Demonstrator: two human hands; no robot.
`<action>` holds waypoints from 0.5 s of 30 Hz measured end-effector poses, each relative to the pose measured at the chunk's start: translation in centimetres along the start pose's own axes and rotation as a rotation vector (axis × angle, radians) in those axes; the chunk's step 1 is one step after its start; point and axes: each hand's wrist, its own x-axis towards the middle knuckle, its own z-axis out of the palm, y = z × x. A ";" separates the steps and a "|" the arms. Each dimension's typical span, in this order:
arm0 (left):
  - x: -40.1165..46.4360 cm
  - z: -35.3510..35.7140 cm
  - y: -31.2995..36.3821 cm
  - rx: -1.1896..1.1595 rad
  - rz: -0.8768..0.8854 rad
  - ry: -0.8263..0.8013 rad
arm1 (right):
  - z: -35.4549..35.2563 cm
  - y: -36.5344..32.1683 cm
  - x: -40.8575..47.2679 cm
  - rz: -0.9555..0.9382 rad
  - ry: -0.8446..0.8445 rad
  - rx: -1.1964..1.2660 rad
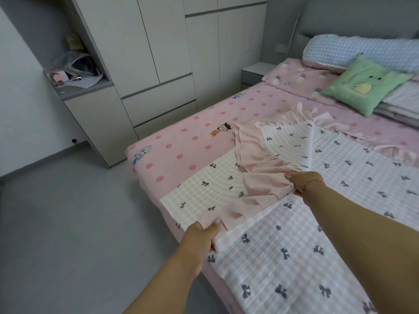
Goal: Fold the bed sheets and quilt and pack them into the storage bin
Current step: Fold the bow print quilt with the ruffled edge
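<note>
Two hands gripped one checked quilt (pixel 328 234) spread over the bed (pixel 181 141). Left hand (pixel 204 234) pinched its folded-back edge at the bed's near corner. Right hand (pixel 301 182) clutched the bunched pink frill (pixel 260 159) farther in. Green cushion (pixel 365 83) and blue pillow (pixel 362 51) lay at the headboard.

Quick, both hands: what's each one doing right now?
Left hand: grips the pink ruffle edge of the checked sheet.
Right hand: grips the same ruffle farther up.
</note>
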 end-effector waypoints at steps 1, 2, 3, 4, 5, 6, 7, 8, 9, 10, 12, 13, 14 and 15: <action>-0.6 0.8 -0.7 0.003 0.000 0.017 | -0.9 0.5 -0.1 -0.001 0.002 0.002; -1.1 1.6 -1.4 0.001 -0.003 0.031 | -1.8 1.0 -0.4 0.000 -0.005 0.003; -1.8 2.5 -2.1 -0.003 -0.007 0.040 | -2.7 1.6 -0.3 -0.008 -0.015 0.007; -2.4 3.4 -2.7 -0.011 -0.008 0.044 | -3.6 2.1 -0.4 -0.010 -0.023 -0.004; -3.2 4.4 -3.5 -0.019 -0.012 0.053 | -4.7 2.7 -0.4 -0.015 -0.033 -0.020; -4.1 5.5 -4.2 -0.030 -0.014 0.060 | -5.7 3.2 -0.8 -0.018 -0.040 -0.028; -5.0 6.6 -4.9 -0.033 -0.021 0.074 | -6.7 3.9 -0.9 -0.032 -0.049 -0.035; -5.7 7.5 -5.7 -0.038 -0.026 0.090 | -7.7 4.4 -1.0 -0.037 -0.059 -0.043; -6.6 8.6 -6.7 -0.044 -0.032 0.111 | -8.9 5.1 -0.9 -0.044 -0.068 -0.061; -7.4 9.6 -7.5 -0.055 -0.037 0.134 | -10.0 5.8 -1.0 -0.037 -0.082 -0.076; -9.0 11.8 -9.1 -0.074 -0.052 0.169 | -12.3 7.2 -1.1 -0.021 -0.100 -0.090; -9.4 12.4 -9.7 -0.072 -0.057 0.180 | -12.9 7.9 -1.0 -0.023 -0.103 -0.106; -10.1 13.2 -10.5 -0.056 -0.061 0.180 | -14.0 8.7 -1.1 -0.021 -0.095 -0.125; -10.7 14.0 -11.3 -0.035 -0.069 0.180 | -14.9 9.5 -1.0 -0.035 -0.096 -0.146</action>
